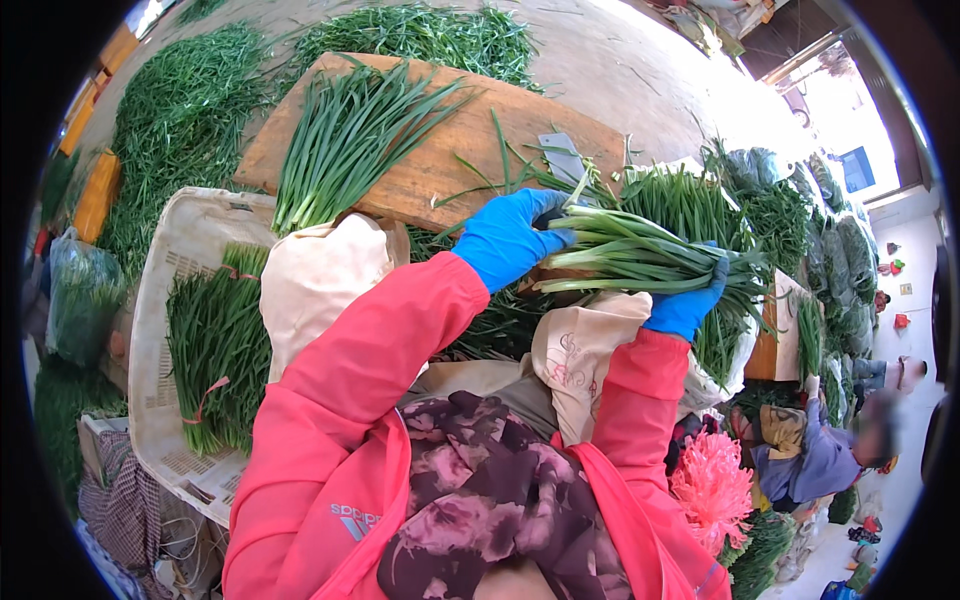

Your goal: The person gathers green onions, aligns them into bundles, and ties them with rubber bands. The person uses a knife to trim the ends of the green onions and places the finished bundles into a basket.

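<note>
Our left hand (508, 236) and right hand (688, 304) grasp garlic chives (632, 246), likely light, bruisable; we'd grip the firmer left stems (572, 284).

two blue-gloved hands (507, 238) (690, 302), one held bunch (628, 243), two pink ties (238, 273) (205, 400)

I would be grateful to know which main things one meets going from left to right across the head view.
Clear plastic bag of greens, white plastic crate, tied bundles of chive-like greens, blue-gloved left hand, held bunch of chive-like greens, co-worker in a purple top.
</note>
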Available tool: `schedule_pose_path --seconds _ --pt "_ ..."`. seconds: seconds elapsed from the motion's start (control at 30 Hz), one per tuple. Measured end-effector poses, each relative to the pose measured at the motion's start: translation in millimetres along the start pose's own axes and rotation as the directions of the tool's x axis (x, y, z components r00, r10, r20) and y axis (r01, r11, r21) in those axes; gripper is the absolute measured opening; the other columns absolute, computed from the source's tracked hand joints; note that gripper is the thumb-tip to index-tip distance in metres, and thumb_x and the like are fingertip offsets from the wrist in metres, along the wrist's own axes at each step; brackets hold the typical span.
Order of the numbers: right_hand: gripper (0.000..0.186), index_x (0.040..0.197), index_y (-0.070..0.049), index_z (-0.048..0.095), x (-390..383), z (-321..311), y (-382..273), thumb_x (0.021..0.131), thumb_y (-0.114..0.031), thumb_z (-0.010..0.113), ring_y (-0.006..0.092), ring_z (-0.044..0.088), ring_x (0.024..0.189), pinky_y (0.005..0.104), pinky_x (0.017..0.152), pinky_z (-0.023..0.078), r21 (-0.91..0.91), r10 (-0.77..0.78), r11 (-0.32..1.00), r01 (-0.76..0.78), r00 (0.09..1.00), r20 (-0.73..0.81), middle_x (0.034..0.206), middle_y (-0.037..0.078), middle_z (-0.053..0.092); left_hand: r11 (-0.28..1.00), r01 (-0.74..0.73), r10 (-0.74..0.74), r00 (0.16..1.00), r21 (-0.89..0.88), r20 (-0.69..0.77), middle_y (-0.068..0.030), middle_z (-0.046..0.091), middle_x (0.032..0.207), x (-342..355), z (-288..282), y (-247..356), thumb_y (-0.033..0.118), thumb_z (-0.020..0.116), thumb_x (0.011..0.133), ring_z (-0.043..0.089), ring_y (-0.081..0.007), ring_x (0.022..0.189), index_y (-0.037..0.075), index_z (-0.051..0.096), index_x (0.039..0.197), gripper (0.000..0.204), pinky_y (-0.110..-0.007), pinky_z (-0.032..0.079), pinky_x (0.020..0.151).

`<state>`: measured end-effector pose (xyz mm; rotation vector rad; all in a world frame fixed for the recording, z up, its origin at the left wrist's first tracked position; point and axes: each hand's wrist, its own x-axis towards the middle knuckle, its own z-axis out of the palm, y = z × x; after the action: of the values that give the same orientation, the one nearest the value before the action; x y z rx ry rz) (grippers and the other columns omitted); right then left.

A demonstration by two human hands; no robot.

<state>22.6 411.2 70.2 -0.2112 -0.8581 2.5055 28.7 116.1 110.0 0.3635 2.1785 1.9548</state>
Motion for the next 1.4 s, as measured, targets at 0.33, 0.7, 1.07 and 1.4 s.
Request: schedule_pose_path --seconds 0.33,0.7,1.07,1.4 --pt "0.029 0.101 -0.010 0.064 -7 4 29 0.088 -0.034 0.056 0.0237 0.063 0.085 0.0396 0.082 0.051 0.043 0.063 0.997 -0.062 0.998 -0.023 0.096 0.007 0.067 0.835 -0.339 0.415 0.905 0.433 -0.093 -0.0038 0.067 0.096 7 -11 -15 0.006 0.066 0.084 0.063 -0.0128 0.084 0.007 0.065 0.104 0.020 -0.028 0.051 0.074" --pt "0.031 0.102 -0.009 0.064 -7 -7 24 0.088 -0.035 0.055 0.0240 0.062 0.087 0.0407 0.084 0.049 0.013 0.067 0.998 -0.066 0.995 -0.080 0.098 0.007 0.066 0.733 -0.050 -0.304 0.868 -0.678 -0.393 -0.0034 0.066 0.095 17 -50 -33 0.016 0.061 0.090 0.059 -0.0102 0.082 0.005 0.066 0.101 0.016 -0.026 0.048 0.080" --pt "0.035 0.107 -0.009 0.062 -2 -5 31 0.088 -0.038 0.055 0.0255 0.061 0.093 0.0436 0.089 0.047 0.034 0.111 0.993 -0.110 0.993 -0.030 0.103 0.008 0.065 0.970 -0.228 0.217 0.969 0.085 0.122 -0.0109 0.067 0.092 11 -23 -54 0.012 0.065 0.082 0.062 -0.0166 0.083 0.008 0.061 0.119 0.037 -0.029 0.049 0.076" --pt "0.041 0.109 -0.011 0.062 2 -14 12 0.088 -0.044 0.051 0.0330 0.059 0.102 0.0529 0.093 0.044 -0.037 0.093 0.994 -0.098 0.990 -0.108 0.113 0.012 0.063 0.565 0.043 -0.019 0.999 -0.824 0.039 -0.0071 0.066 0.095 -5 -52 -23 0.019 0.058 0.091 0.058 -0.0132 0.076 0.000 0.062 0.106 0.024 -0.028 0.049 0.087"
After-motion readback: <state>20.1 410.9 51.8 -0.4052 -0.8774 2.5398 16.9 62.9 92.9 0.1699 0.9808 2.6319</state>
